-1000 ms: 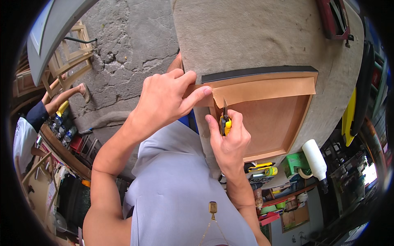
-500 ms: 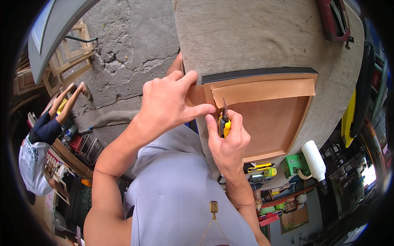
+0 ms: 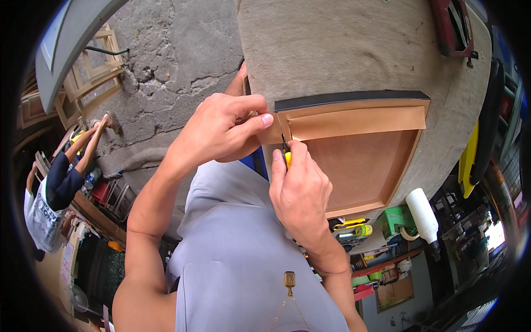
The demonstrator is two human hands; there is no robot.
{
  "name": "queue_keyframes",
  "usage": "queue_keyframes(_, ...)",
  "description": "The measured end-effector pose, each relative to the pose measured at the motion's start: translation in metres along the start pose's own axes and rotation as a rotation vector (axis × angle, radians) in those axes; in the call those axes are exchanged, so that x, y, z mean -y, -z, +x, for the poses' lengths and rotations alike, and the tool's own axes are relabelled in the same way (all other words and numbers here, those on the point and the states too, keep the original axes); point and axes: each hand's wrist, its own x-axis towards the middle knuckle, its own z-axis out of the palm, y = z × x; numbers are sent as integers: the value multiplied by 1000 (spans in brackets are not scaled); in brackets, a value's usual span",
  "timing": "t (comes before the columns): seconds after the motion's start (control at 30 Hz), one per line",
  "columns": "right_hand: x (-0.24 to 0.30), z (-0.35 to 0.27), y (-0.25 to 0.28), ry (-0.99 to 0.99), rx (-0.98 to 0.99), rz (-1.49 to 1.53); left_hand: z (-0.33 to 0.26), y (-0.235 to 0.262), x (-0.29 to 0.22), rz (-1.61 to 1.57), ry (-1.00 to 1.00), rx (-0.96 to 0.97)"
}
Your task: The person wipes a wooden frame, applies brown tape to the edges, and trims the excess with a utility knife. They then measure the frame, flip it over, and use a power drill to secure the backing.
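A shallow wooden frame [image 3: 359, 208] with a recessed brown panel [image 3: 351, 171] lies on the worktable, a black strip along its far side. Brown tape [image 3: 359, 122] runs inside that far side and sticks out past the left corner. My left hand [image 3: 221, 124] pinches this overhanging end between thumb and fingers. My right hand [image 3: 303, 191] is wrapped round a yellow utility knife [image 3: 287, 159], mostly hidden by the fingers. Its dark blade touches or nearly touches the tape at the frame's left corner; I cannot tell how deep it sits.
The worktable [image 3: 332, 50] has a dark red tool [image 3: 453, 27] at its far right. A white bottle [image 3: 422, 213], a green tape dispenser [image 3: 397, 220] and another yellow cutter [image 3: 348, 223] lie near the frame's near right side. Another person [image 3: 55, 193] bends over at far left.
My right hand has brought the knife left and lowered its blade to the tape at the corner. My left thumb has drawn back from the frame and now presses on the tape end.
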Motion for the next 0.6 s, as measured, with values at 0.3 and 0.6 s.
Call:
queue_keyframes(0.3,8,4,3,-40,70,-77,0,-1,0,0,1,-23)
queue_keyframes(0.6,8,3,1,-64,83,-77,1,-4,4,28,-41,-63)
